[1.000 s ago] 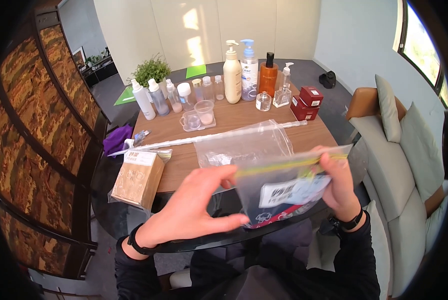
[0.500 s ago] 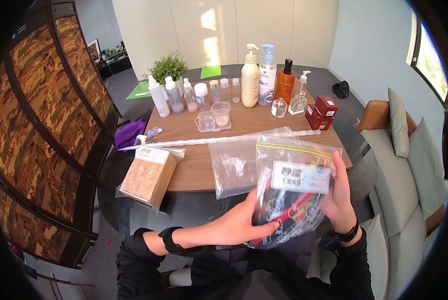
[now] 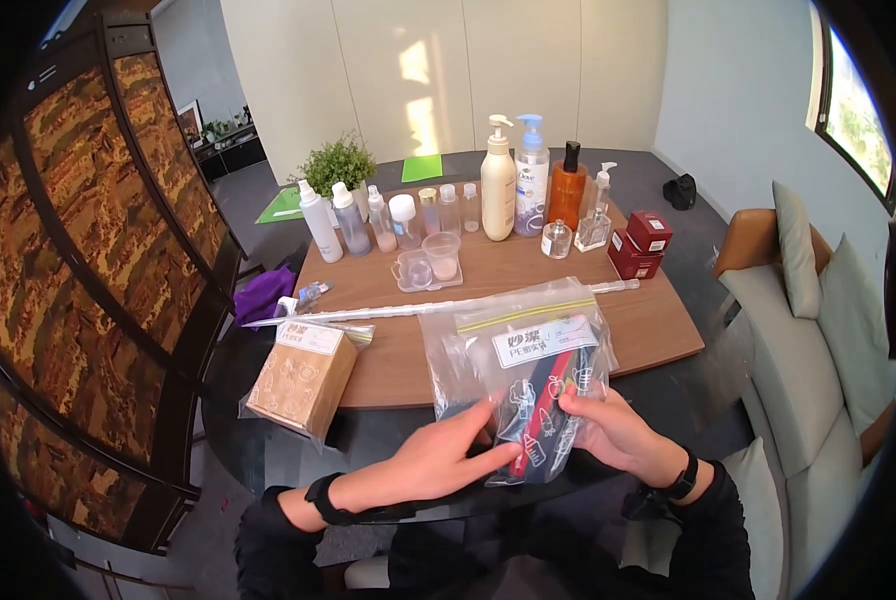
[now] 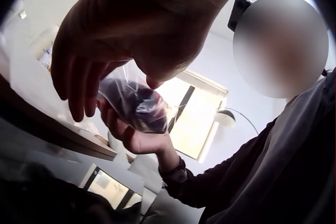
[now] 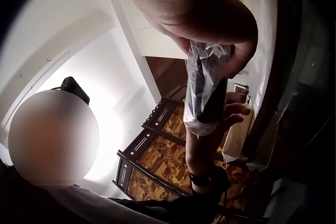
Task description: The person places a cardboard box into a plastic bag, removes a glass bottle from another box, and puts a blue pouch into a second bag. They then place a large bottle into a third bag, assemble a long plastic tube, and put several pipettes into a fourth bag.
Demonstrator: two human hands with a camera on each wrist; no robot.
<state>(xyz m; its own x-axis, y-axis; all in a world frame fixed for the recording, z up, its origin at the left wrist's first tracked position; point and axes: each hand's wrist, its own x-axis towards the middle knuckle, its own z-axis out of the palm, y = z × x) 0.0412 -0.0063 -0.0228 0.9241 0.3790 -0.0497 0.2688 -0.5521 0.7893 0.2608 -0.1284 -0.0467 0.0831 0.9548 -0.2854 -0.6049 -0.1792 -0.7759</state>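
Note:
A clear zip bag point(image 3: 528, 385) with a yellow-green seal line and a white label holds a dark, folded-looking item with a red stripe and white line drawings. My right hand point(image 3: 626, 432) grips its lower right side, thumb across the front. At the lower left, my left hand point(image 3: 446, 462) touches the bag with fingers fairly straight and thumb over the front face. Fingers of the left hand point(image 5: 236, 111) extend past the bag in the right wrist view. Another clear plastic bag point(image 3: 450, 360) lies flat on the table, partly covered by the held one.
A bagged brown box point(image 3: 303, 375) sits at the wooden table's point(image 3: 658, 330) front left. A long white tube point(image 3: 388, 312) lies across the middle. Behind stand several bottles point(image 3: 498, 190), a lidded plastic cup point(image 3: 441, 258), and red boxes point(image 3: 636, 252). A sofa point(image 3: 798, 350) is right.
The bag has come down from a raised, tilted position and moved forward, its label now facing up. The right hand has shifted from the bag's top corner to its lower right side.

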